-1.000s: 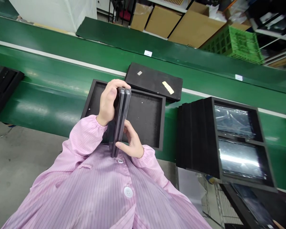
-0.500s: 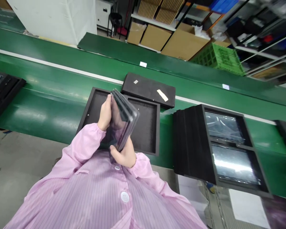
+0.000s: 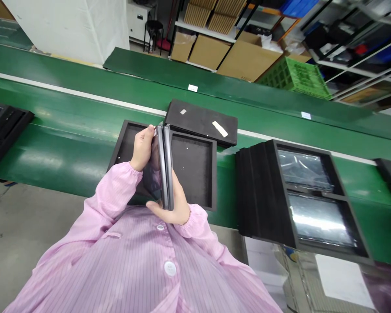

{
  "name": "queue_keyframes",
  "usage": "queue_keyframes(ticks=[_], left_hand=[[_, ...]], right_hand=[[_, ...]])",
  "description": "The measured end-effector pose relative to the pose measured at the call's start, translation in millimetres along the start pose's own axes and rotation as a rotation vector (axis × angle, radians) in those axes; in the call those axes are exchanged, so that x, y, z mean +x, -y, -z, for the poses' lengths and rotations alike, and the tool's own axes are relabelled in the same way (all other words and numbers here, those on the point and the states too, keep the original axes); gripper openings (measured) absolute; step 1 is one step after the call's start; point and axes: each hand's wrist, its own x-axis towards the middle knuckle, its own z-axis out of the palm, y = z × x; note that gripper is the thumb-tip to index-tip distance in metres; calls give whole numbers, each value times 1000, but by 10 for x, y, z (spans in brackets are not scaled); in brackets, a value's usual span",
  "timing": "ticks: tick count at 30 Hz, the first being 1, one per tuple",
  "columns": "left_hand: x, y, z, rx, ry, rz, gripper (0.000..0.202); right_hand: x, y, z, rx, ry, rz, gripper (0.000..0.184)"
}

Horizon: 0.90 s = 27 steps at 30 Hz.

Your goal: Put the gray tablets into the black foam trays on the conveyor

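Both my hands hold a pair of thin dark tablets pressed together and stood on edge in front of my chest. My left hand grips their upper left side with the fingers curled over the top edge. My right hand cups them from below and from the right. Right behind them an empty black foam tray lies on the green conveyor belt.
A black foam lid with tape scraps lies behind the tray. A stack of black trays holding bagged screens stands at the right. Another black tray sits at the far left. Cardboard boxes and a green crate line the back.
The two tablets, fanned apart and tilted half a second ago, are back together and edge-on to me. My view has shifted slightly.
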Motion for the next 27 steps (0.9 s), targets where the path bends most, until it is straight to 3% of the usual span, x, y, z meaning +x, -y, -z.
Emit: queue_keyframes(ticks=[3,7,15,19,27], left_hand=[[-37,-37,33,28,-1,-38,67],[-94,-104,59,35,19,-74,67],[-143,-130,56,43,17,-93,66],[-151,-62,45,63,-21,-101,63],[-149,-26,-50,125,-2,-161,57]], right_hand=[[-12,98,81,121,48,9,96],[-47,173,158,184,90,-85,87],[-60,222,159,219,44,-141,69],[-70,217,178,281,-19,-171,59],[-211,105,267,311,-243,-392,54]])
